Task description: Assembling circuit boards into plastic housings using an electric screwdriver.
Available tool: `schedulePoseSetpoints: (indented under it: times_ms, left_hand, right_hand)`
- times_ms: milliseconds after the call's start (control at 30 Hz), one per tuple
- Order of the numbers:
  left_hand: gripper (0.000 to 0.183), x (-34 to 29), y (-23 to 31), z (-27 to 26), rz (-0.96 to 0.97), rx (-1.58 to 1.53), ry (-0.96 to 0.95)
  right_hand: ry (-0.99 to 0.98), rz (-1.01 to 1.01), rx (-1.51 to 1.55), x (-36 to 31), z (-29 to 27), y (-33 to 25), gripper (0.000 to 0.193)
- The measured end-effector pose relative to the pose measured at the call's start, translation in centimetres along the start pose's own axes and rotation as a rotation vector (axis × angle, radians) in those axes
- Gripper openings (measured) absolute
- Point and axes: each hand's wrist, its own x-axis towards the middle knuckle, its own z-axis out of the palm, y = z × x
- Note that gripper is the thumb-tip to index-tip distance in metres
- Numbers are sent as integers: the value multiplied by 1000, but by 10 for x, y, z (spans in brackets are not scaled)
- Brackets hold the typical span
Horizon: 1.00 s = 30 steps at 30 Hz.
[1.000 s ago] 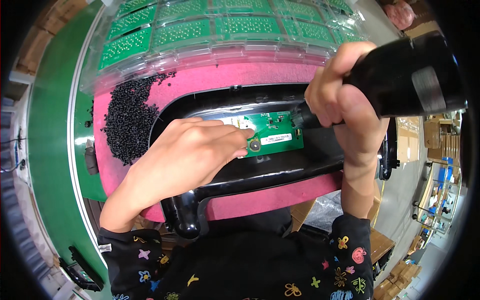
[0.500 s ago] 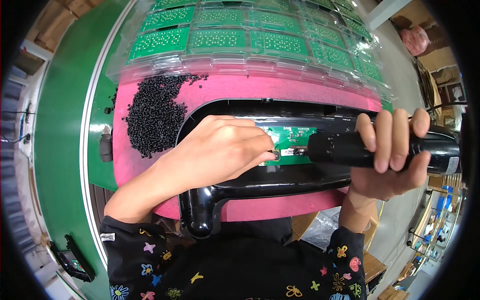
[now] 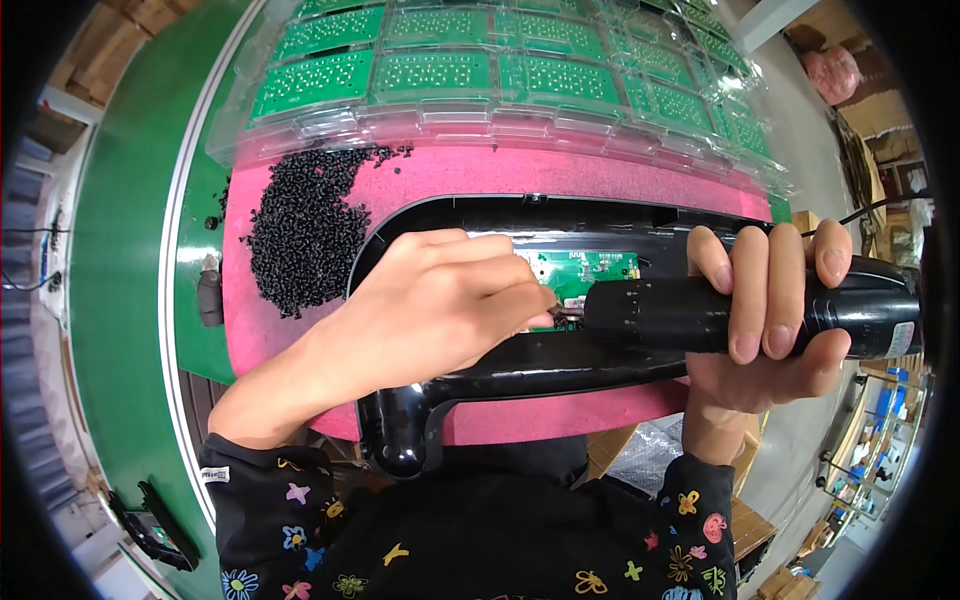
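A black electric screwdriver [image 3: 650, 318] lies almost level in my right hand [image 3: 775, 295], whose fingers wrap round its body. Its bit points left and meets the fingertips of my left hand [image 3: 455, 305] over a green circuit board [image 3: 590, 265]. My left thumb and fingers are pinched together there; what they hold is too small and covered to name. The board sits inside a glossy black plastic housing [image 3: 540, 366], partly hidden by my left hand and the screwdriver.
A heap of small black parts [image 3: 305, 235] lies on the pink work surface [image 3: 460, 170], left of the housing. Clear plastic trays [image 3: 440, 125] of green circuit boards stand behind. A black cable [image 3: 870, 208] runs off at right. A green bench [image 3: 115, 250] is on the left.
My right hand has brought the screwdriver left and slightly down, so its bit now meets my left fingertips. The pinched left hand has shifted slightly right over the board.
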Motion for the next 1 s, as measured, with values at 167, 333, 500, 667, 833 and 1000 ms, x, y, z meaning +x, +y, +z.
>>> schedulePoseSetpoints:
  times_ms: [167,333,500,667,833,1000]
  left_hand:
    - [22,-2,-5,6,11,-90,208]
    - [24,-2,0,-1,-33,-47,103]
    - [19,-2,1,1,-103,27,132]
    - [14,-5,5,-1,-216,20,223]
    - [12,-1,2,-2,-250,38,283]
    - [13,-8,-1,2,-407,-152,168]
  right_hand:
    - [-51,0,-115,0,-6,8,47]
    - [145,36,-251,1,18,11,43]
    - [108,64,-309,1,21,12,42]
    - [121,43,-343,3,25,15,40]
    - [2,56,-296,-2,7,12,47]
    - [112,88,-317,-1,16,19,46]
